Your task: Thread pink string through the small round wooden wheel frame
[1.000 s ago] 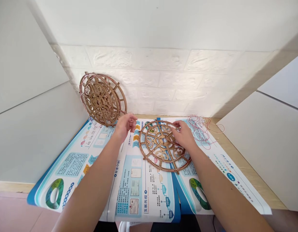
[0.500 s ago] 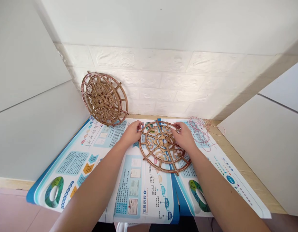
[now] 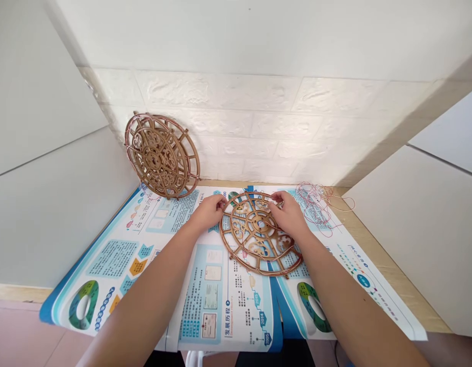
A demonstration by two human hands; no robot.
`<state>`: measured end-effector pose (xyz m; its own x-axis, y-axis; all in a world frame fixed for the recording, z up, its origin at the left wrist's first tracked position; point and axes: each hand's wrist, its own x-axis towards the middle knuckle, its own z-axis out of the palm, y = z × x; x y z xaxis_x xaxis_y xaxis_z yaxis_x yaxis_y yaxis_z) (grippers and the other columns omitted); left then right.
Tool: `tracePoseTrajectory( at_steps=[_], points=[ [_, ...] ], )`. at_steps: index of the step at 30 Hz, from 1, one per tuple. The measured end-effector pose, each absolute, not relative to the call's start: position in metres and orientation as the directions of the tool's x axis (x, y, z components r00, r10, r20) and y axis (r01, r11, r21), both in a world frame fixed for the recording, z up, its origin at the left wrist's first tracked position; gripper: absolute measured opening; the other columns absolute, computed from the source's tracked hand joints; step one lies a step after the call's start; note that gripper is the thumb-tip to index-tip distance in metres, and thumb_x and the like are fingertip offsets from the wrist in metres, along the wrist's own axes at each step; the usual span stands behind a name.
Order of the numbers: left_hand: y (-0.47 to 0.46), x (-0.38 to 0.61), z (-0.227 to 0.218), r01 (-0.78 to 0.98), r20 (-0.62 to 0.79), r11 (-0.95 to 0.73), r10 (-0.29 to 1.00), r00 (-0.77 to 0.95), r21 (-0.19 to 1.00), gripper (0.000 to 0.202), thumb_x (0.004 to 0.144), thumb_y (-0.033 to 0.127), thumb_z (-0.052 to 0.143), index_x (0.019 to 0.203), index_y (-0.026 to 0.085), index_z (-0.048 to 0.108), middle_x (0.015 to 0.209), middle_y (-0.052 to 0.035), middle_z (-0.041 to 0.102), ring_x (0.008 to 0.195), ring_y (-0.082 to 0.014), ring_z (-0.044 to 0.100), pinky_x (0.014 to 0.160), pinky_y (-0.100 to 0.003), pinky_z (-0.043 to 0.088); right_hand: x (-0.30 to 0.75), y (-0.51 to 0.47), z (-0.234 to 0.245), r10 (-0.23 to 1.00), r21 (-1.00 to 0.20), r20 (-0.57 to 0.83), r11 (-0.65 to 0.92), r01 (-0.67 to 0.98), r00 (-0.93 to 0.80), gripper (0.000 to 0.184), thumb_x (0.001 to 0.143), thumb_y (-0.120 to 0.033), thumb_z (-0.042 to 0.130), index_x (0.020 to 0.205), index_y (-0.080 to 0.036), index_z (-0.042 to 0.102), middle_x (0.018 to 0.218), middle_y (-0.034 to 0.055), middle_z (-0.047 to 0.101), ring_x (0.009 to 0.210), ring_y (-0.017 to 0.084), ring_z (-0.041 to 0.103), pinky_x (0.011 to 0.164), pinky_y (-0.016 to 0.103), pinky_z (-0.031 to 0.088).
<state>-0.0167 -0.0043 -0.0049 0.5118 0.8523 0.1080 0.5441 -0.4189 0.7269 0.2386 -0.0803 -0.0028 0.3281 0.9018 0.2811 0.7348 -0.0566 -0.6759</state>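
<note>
A brown openwork wheel (image 3: 255, 227) lies on the printed sheets in front of me, with spokes, scroll patterns and a round hub. Thin reddish wire or cord runs along its rim and across part of its face. My left hand (image 3: 210, 211) is at the wheel's upper left rim, its fingers curled and pinched on the edge. On the upper right, my right hand (image 3: 288, 215) has thumb and fingers closed around the rim. The fingertips of both hands are partly hidden.
Several similar wheels (image 3: 155, 160) lean stacked against the white brick-patterned wall (image 3: 228, 122) at back left. A loose tangle of thin reddish cord (image 3: 314, 206) lies at back right. Printed sheets (image 3: 117, 260) cover the wooden table (image 3: 377, 244); white panels (image 3: 48, 204) stand on both sides.
The wheel has turned slightly counterclockwise, its lower rim tabs shifting right. Both hands stay at the rim with small finger movements. The whole view has shifted a little.
</note>
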Motion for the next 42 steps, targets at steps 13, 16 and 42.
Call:
tracePoseTrajectory(
  at_steps=[13, 16, 42],
  points=[
    [-0.0092, -0.0133, -0.0036, 0.415, 0.291, -0.633, 0.716, 0.634, 0.654, 0.036, 0.067, -0.004, 0.043, 0.068, 0.019, 0.071, 0.083, -0.0029, 0.064, 0.082, -0.0174, 0.061, 0.078, -0.03, 0.049, 0.2396, -0.0799, -0.0044, 0.911, -0.696, 0.262, -0.051, 0.717, 0.319, 0.028, 0.081, -0.035, 0.054, 0.102, -0.018, 0.059, 0.103, 0.0098, 0.066, 0.097, 0.025, 0.06, 0.089, 0.041, 0.046],
    [-0.0104, -0.0131, -0.0027, 0.431, 0.266, -0.642, 0.705, 0.658, 0.634, 0.041, 0.066, -0.005, 0.043, 0.07, 0.02, 0.074, 0.085, -0.0031, 0.064, 0.083, -0.018, 0.061, 0.078, -0.031, 0.05, 0.24, -0.0802, -0.0039, 0.913, -0.694, 0.252, -0.06, 0.718, 0.32, 0.027, 0.081, -0.035, 0.054, 0.102, -0.018, 0.059, 0.103, 0.0096, 0.065, 0.097, 0.025, 0.06, 0.088, 0.04, 0.046],
    [-0.0117, -0.0112, -0.0017, 0.49, 0.179, -0.633, 0.702, 0.689, 0.599, 0.042, 0.068, -0.003, 0.042, 0.081, 0.02, 0.074, 0.093, -0.0053, 0.065, 0.094, -0.0216, 0.061, 0.087, -0.035, 0.05, 0.2388, -0.0803, -0.0027, 0.912, -0.698, 0.255, -0.056, 0.714, 0.321, 0.028, 0.08, -0.036, 0.055, 0.101, -0.019, 0.059, 0.102, 0.0089, 0.065, 0.096, 0.025, 0.06, 0.087, 0.04, 0.047]
  ],
)
